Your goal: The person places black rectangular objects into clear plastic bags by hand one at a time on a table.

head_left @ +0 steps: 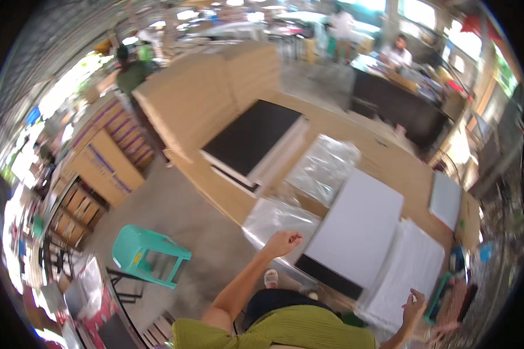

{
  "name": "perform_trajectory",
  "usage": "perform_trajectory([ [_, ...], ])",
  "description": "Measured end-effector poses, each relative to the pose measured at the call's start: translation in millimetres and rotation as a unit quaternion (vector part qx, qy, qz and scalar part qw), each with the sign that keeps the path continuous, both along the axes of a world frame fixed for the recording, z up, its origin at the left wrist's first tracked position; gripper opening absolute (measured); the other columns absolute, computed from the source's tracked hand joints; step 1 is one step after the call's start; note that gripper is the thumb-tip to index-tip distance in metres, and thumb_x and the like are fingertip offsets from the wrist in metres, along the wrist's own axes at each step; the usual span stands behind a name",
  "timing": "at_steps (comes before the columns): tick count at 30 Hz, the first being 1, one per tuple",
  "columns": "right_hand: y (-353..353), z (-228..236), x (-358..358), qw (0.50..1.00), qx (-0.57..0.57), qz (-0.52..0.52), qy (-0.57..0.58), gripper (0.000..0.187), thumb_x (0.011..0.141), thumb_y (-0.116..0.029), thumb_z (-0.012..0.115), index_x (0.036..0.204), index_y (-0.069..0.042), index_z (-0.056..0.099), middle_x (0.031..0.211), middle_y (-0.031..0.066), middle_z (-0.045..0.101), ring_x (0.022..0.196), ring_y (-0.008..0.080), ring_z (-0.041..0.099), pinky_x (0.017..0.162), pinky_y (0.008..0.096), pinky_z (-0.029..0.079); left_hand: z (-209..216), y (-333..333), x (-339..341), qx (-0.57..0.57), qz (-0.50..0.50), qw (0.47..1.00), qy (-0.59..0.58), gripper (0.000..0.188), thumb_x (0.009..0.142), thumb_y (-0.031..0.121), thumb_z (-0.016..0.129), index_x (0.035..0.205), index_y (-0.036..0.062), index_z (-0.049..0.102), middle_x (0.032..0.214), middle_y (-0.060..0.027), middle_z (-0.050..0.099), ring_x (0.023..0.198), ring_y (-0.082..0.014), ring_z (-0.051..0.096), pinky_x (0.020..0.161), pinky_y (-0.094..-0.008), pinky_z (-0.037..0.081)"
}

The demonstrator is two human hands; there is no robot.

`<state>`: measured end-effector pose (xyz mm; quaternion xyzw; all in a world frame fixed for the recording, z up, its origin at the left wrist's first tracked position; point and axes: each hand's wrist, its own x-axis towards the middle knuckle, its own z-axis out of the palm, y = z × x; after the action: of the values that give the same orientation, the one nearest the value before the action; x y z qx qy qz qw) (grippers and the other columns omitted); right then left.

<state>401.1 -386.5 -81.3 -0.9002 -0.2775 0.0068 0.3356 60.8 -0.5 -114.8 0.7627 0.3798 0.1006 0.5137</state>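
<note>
My left hand (282,243) is above the near edge of a clear plastic sheet (279,218), its fingers curled inward with nothing visible in them. On the right, my right hand (414,306) hovers over or touches a stack of thin white sheets (410,264); its fingers are apart and loosely bent, and it holds nothing I can see. Between my hands lies a flat pale grey-white panel (358,224) with a black strip (332,274) along its near end. Beyond it is crumpled clear plastic (325,166).
A stack of black-topped panels (256,136) sits farther left on the brown table (390,157), before tall cardboard stacks (206,87). A grey flat case (446,200) lies at right. A green stool (148,256) stands left. Other people (135,78) are in the background.
</note>
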Motion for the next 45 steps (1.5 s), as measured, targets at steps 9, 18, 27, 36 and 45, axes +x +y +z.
perform_trajectory([
  [9, 192.3, 61.6, -73.9, 0.926, 0.072, 0.369, 0.021, 0.022, 0.087, -0.008, 0.058, 0.108, -0.002, 0.063, 0.093, 0.0125, 0.062, 0.059, 0.0172, 0.057, 0.055, 0.0286, 0.048, -81.0, 53.7, -31.4, 0.311, 0.298, 0.901, 0.048, 0.037, 0.073, 0.016, 0.065, 0.109, 0.0120, 0.056, 0.118, -0.0098, 0.053, 0.112, -0.0302, 0.048, 0.091, -0.0435, 0.042],
  [18, 290.0, 79.8, -141.9, 0.846, 0.030, 0.533, 0.014, 0.018, 0.087, -0.008, 0.055, 0.101, -0.007, 0.065, 0.082, 0.0099, 0.059, 0.064, 0.0195, 0.057, 0.060, 0.0322, 0.049, -63.3, 79.2, -48.7, 0.326, 0.373, 0.864, -0.093, 0.012, 0.081, 0.015, 0.056, 0.088, 0.0069, 0.062, 0.085, -0.0167, 0.064, 0.081, -0.0346, 0.062, 0.070, -0.0429, 0.049],
  [27, 388.2, 20.2, -207.7, 0.783, 0.115, 0.608, 0.062, 0.049, 0.064, -0.004, 0.074, 0.111, 0.001, 0.059, 0.106, 0.0184, 0.060, 0.107, 0.0331, 0.053, 0.097, 0.0409, 0.039, -13.1, 62.1, -39.4, 0.271, 0.292, 0.915, -0.070, 0.027, 0.079, 0.033, 0.064, 0.089, 0.0082, 0.061, 0.080, -0.0154, 0.065, 0.077, -0.0346, 0.062, 0.068, -0.0457, 0.047],
  [36, 440.4, -94.0, -169.2, 0.747, 0.174, 0.506, 0.395, 0.010, 0.075, 0.000, 0.063, 0.082, -0.005, 0.059, 0.070, 0.0001, 0.057, 0.062, 0.0080, 0.051, 0.054, 0.0199, 0.040, 3.9, 46.6, -42.8, 0.239, 0.276, 0.927, -0.082, 0.039, 0.065, 0.035, 0.075, 0.083, 0.0065, 0.056, 0.073, -0.0123, 0.061, 0.072, -0.0344, 0.061, 0.065, -0.0439, 0.047],
  [45, 437.5, -89.2, -166.1, 0.754, 0.312, 0.469, 0.338, 0.016, 0.092, -0.019, 0.053, 0.091, -0.003, 0.051, 0.073, -0.0005, 0.042, 0.065, 0.0090, 0.042, 0.061, 0.0232, 0.036, -9.3, 69.0, -10.6, 0.230, 0.234, 0.928, -0.177, 0.031, 0.064, 0.018, 0.072, 0.084, 0.0035, 0.053, 0.070, -0.0136, 0.057, 0.066, -0.0307, 0.058, 0.060, -0.0388, 0.045],
])
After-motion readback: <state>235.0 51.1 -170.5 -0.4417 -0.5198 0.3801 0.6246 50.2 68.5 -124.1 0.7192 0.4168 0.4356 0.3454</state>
